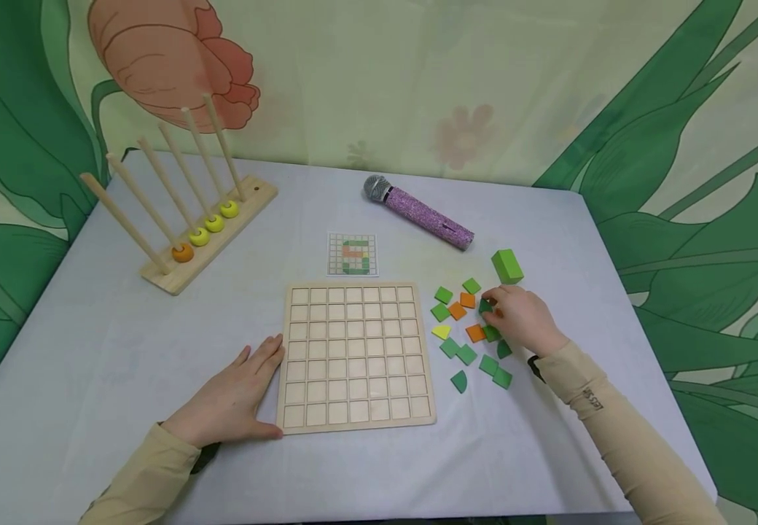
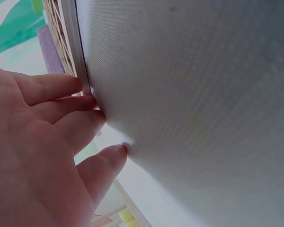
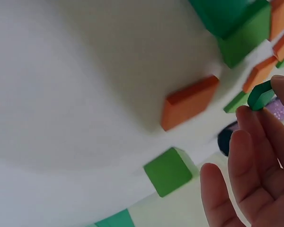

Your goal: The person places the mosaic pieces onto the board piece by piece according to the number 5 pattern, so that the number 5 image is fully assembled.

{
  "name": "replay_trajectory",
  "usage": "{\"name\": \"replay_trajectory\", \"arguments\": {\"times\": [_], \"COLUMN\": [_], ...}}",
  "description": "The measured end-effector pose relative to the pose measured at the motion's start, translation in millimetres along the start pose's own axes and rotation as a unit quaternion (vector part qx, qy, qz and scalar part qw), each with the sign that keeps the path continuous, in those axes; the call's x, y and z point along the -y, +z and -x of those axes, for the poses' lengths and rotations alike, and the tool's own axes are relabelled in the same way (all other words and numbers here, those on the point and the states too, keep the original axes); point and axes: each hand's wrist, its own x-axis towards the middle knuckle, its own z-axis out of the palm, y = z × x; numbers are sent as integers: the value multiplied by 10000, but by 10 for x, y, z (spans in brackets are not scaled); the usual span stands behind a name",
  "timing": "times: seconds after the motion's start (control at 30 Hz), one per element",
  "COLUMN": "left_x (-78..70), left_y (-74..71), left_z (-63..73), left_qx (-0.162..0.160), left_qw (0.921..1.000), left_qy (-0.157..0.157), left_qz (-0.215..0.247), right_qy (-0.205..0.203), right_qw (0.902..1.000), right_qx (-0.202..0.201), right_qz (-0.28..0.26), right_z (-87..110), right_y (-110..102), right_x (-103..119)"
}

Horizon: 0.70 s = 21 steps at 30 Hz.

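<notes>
**Right hand (image 1: 525, 316) pinches dark-green tile (image 3: 261, 97)**

Held among loose tiles (image 1: 458, 311), beside the wooden grid board (image 1: 358, 370); left hand (image 1: 235, 399), fingers extended, touches its edge. Tile-picking appears in hand; next likely calls for checking the pattern card (image 1: 353, 255).

Two hands show, one left hand (image 1: 231, 401) and one right hand (image 1: 525, 317), with two sleeves (image 1: 622, 430). There is one wooden board (image 1: 358, 428) with forty-nine squares (image 1: 341, 330), seven rows of seven. Fifteen small tiles can be counted: eight green squares (image 1: 450, 348), three orange squares (image 1: 457, 310), one yellow quarter-round (image 1: 441, 332) and three dark green pieces (image 1: 459, 381), one of them pinched in the right hand. One card (image 1: 353, 254), one microphone (image 1: 425, 214) and one green block (image 1: 507, 267) are present, plus one wooden stand (image 1: 264, 194) with six pegs (image 1: 124, 222) and four beads, three yellow beads (image 1: 199, 237) and one orange bead (image 1: 183, 254).
</notes>
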Motion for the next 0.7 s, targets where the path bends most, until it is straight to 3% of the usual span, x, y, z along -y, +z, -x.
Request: {"name": "replay_trajectory", "arguments": {"times": [0.37, 0.7], "left_x": [-8, 5], "left_y": [-9, -2], "left_z": [13, 8], "left_qx": [-17, 74], "left_qw": [10000, 9999], "left_qy": [43, 56], "left_qz": [14, 92], "right_qy": [-702, -1663], "right_qw": [9967, 9850], "right_qx": [-17, -226], "right_qz": [411, 394], "right_z": [-83, -292], "right_y": [-119, -140], "right_x": [250, 624]}}
